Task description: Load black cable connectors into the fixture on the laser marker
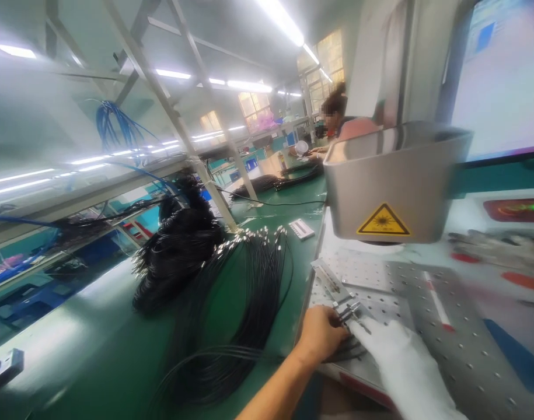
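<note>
My left hand [321, 333], bare, is closed with its fingertips at black cables [349, 350] that end in metal connectors [349, 309]. My right hand [391, 347] wears a white glove and meets the left one from the other side. Its fingers press together beside the connectors; what lies between them is hidden. Both hands are over a perforated metal plate [374, 300], at the near end of a narrow metal fixture [330, 280]. More black cables [253, 303] lie looped on the green table [118, 344] to the left, silvery ends pointing away.
A metal housing [389, 186] with a yellow warning label overhangs the plate. A red-and-white pen-like stick [438, 300] lies on the plate, gloves [503, 251] behind it. A large black cable heap [179, 251] stands left, by a slanting post [205, 181]. A co-worker [358, 125] sits beyond.
</note>
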Motion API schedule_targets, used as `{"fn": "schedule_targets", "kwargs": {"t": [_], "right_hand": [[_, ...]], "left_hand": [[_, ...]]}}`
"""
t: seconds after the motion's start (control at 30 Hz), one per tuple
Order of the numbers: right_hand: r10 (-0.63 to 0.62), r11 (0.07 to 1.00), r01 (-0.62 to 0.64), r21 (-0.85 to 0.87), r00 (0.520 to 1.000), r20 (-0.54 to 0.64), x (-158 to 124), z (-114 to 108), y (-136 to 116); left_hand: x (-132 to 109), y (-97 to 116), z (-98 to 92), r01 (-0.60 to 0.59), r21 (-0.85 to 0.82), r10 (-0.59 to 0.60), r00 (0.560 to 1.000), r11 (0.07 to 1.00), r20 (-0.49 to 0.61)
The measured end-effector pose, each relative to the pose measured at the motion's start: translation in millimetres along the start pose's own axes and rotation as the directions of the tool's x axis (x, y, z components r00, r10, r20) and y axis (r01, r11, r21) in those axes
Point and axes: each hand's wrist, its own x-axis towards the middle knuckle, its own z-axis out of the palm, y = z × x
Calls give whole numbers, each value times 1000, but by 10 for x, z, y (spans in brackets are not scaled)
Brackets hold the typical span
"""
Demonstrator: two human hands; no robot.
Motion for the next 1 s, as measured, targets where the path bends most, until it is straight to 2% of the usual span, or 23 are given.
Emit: {"fn": "schedule_targets", "kwargs": {"t": [0.1,0.2,0.23,0.33,0.4,0.53,0.67,0.8,0.9,1.0], "right_hand": [[-10,998,8,66,999,32,53,84,24],[-94,995,92,-41,993,-65,79,126,46],[-75,997,75,0,994,-77,79,123,46],[42,959,-48,280,999,28,61,56,27],[42,933,-85,349,991,129,47,-20,9],[39,952,-104,288,974,224,19,-195,-20],[37,937,-143,319,948,316,-36,-429,-39],[13,962,-124,242,909,416,-78,-633,-25],[-1,962,-108,252,918,397,-64,-636,1],[-16,953,-103,286,923,384,-38,-531,6]], "left_hand": [[14,-77,-35,-2,-131,-2,1000,991,-30],[32,-132,-55,-32,-265,9,996,964,-86],[39,-146,-55,-40,-290,14,996,956,-90],[63,-181,-36,-40,-318,16,997,947,-79],[83,-196,-19,-19,-312,-3,997,950,-72],[96,-181,-15,9,-232,-30,996,973,-88],[56,-99,-57,36,-84,-43,996,996,-82],[11,-32,-87,20,78,-14,997,997,-72],[-6,-6,-92,17,178,-5,998,984,-66],[-7,7,-96,23,253,-9,999,967,-53]]}}
